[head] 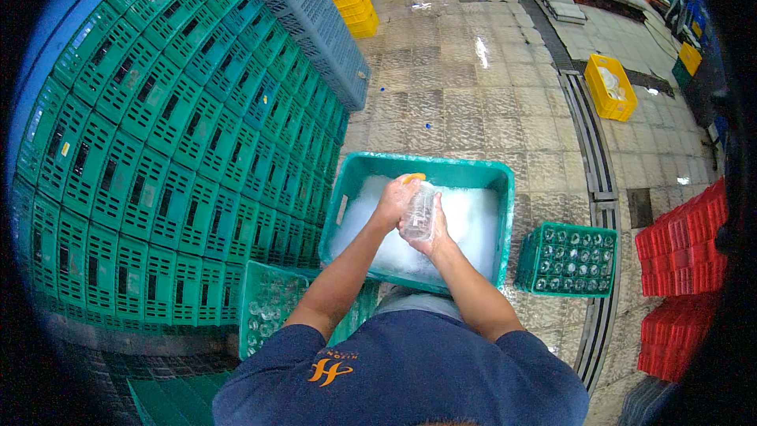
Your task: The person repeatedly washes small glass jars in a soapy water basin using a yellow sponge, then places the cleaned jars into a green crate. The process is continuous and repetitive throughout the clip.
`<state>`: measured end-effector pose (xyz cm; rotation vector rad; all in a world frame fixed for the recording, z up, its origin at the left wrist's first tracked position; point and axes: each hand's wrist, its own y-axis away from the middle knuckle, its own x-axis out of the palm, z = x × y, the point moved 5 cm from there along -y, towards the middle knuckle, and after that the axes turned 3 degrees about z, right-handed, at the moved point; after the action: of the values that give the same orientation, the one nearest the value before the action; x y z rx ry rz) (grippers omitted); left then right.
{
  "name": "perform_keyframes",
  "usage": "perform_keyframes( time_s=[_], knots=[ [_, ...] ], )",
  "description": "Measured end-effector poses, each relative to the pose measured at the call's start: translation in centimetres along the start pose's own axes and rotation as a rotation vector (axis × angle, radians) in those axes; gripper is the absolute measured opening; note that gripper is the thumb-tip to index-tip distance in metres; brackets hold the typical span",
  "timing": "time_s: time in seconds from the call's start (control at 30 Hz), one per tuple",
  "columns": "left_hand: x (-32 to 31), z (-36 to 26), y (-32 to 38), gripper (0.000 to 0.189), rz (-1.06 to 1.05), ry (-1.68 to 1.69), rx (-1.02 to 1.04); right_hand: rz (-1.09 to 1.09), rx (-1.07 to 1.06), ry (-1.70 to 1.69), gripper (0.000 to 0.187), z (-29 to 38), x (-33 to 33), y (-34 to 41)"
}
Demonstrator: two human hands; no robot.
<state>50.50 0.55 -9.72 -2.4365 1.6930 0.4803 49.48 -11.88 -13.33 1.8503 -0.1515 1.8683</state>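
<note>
A clear, ribbed drinking vessel (420,212), glass or plastic, is tilted in my hands above the suds. My right hand (438,232) grips it from the right side and beneath. At its upper end, my left hand (395,200) holds a yellow sponge (414,177), with the fingers partly hidden. Below both hands lies a green plastic tub (507,213) filled with white, foamy water (473,231).
On the right stands a green crate (568,293) of upright glasses; another crate of glassware (266,307) is at my left. Stacked green crates (177,112) wall the left side. Red crates (680,248) and a yellow bin (615,107) stand right, beyond a floor drain (591,160).
</note>
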Motion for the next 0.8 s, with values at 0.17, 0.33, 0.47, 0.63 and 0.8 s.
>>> perform_keyframes(
  time_s=[0.17, 0.33, 0.47, 0.63, 0.8],
  knots=[
    [-0.6, -1.5, 0.5, 0.037, -0.152, -0.414, 0.116, -0.186, -0.109, 0.453, 0.054, 0.4, 0.7, 0.5],
    [3.3, -2.6, 5.0, 0.029, -0.373, 0.046, -0.037, -0.355, -0.71, 0.649, 0.06, 3.2, 2.9, 2.2],
    [8.5, -1.7, 8.0, 0.025, -0.239, 1.338, -0.38, -0.428, -1.03, 1.322, 0.084, 5.3, 5.5, 4.3],
    [8.7, 1.2, 6.6, 0.032, -0.203, 0.485, -0.271, -0.531, -1.073, 1.435, 0.09, 8.7, 4.1, 6.0],
    [11.7, 11.2, 5.5, 0.039, 0.456, -0.883, -0.155, -0.508, -0.945, 1.398, 0.089, 9.1, 0.3, 9.3]
  ],
)
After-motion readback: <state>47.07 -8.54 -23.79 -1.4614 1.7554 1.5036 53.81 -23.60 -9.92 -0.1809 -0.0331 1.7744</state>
